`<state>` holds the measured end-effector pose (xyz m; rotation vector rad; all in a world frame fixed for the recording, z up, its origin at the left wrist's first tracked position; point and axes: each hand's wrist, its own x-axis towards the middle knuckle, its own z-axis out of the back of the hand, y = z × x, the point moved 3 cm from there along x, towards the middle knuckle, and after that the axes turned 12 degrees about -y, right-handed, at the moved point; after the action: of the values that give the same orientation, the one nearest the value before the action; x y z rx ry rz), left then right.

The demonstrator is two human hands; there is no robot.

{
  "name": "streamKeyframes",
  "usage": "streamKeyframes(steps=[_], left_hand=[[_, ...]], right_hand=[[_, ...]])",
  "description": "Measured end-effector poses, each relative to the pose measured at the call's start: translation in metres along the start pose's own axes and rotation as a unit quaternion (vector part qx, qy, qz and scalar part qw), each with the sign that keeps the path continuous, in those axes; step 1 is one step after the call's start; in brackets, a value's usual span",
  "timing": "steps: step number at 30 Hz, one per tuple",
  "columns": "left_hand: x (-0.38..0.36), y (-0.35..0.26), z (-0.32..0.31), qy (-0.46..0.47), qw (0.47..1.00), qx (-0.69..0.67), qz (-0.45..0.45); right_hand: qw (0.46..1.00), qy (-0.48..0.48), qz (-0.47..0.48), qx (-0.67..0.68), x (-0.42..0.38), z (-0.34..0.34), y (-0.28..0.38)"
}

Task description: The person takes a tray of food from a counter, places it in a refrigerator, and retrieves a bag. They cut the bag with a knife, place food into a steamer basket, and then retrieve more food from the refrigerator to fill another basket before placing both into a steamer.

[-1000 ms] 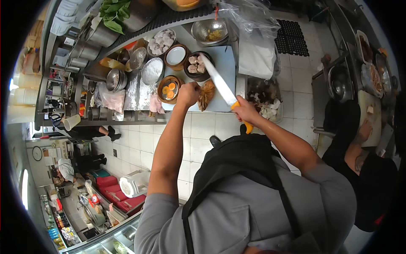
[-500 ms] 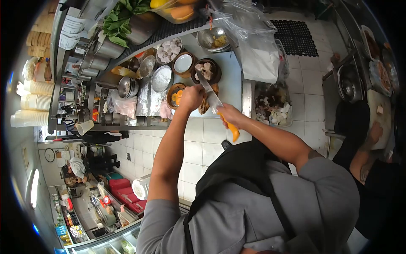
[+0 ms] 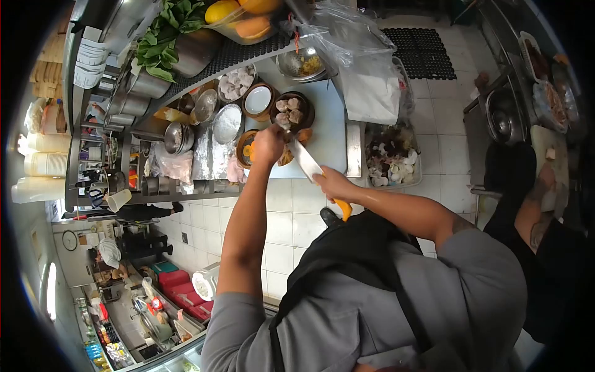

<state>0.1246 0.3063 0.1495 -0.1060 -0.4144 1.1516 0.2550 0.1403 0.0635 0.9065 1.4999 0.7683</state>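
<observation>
At the upper middle of the frame, the right hand point(image 3: 331, 185) grips the knife point(image 3: 305, 159) by its orange handle, blade slanting over the board point(image 3: 331, 139). The left hand point(image 3: 270, 144) is curled at the blade's far end; whether it grips anything, I cannot tell. Just above it, dumplings point(image 3: 289, 112) sit in a dark basket point(image 3: 309, 111), beside a white dish point(image 3: 258, 100).
</observation>
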Motion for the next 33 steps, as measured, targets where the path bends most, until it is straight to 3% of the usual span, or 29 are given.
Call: streamKeyframes(steps=[2,3,4,7,11,14,17,18,23,26,27,28,29,30,33], left_hand=[[-0.007,0.025,-0.016,0.008,0.997,-0.049,0.057],[-0.018,0.021,-0.017,0.010,0.998,-0.043,0.042],[-0.021,0.010,-0.013,0.005,0.999,-0.037,0.022],[-0.012,0.004,-0.005,-0.016,1.000,-0.021,0.015],[-0.007,0.012,-0.008,-0.013,0.999,-0.033,0.030],[-0.015,0.010,-0.015,-0.008,0.998,-0.055,0.042],[-0.013,0.023,-0.014,-0.035,0.994,-0.075,0.065],[-0.015,0.023,-0.010,-0.032,0.994,-0.077,0.065],[-0.031,0.010,-0.019,-0.049,0.997,-0.064,0.012],[-0.021,0.027,-0.009,-0.076,0.950,-0.249,0.174],[-0.021,0.031,-0.001,-0.096,0.963,-0.188,0.167],[-0.023,0.046,-0.004,-0.100,0.950,-0.219,0.197],[-0.031,0.062,-0.011,-0.101,0.936,-0.247,0.229],[-0.044,0.071,-0.015,-0.113,0.907,-0.299,0.273],[-0.076,0.085,-0.017,-0.154,0.804,-0.440,0.369]], right_hand=[[1.000,0.023,-0.011,-0.009,0.024,0.003,0.002],[0.999,0.037,-0.024,-0.008,0.034,-0.003,0.000],[0.996,0.013,-0.039,0.076,0.048,-0.010,0.006],[0.996,-0.008,-0.024,0.080,0.050,-0.020,0.007],[0.999,-0.019,-0.020,0.019,0.005,-0.013,0.008],[0.998,-0.041,0.042,-0.004,0.056,-0.017,0.009],[0.989,-0.044,0.060,-0.129,0.019,-0.012,-0.004],[0.980,-0.046,0.109,-0.157,0.005,-0.008,-0.006],[0.988,-0.039,0.066,-0.134,0.037,-0.006,0.014],[0.962,-0.040,0.095,-0.253,0.011,-0.003,0.002],[0.952,-0.057,0.134,-0.268,0.005,0.008,-0.013],[0.941,-0.069,0.172,-0.284,0.002,0.020,-0.027],[0.943,-0.069,0.130,-0.298,-0.011,0.035,-0.017],[0.943,-0.068,0.090,-0.312,-0.028,0.051,0.006],[0.916,-0.129,0.156,-0.346,-0.053,0.088,0.015]])
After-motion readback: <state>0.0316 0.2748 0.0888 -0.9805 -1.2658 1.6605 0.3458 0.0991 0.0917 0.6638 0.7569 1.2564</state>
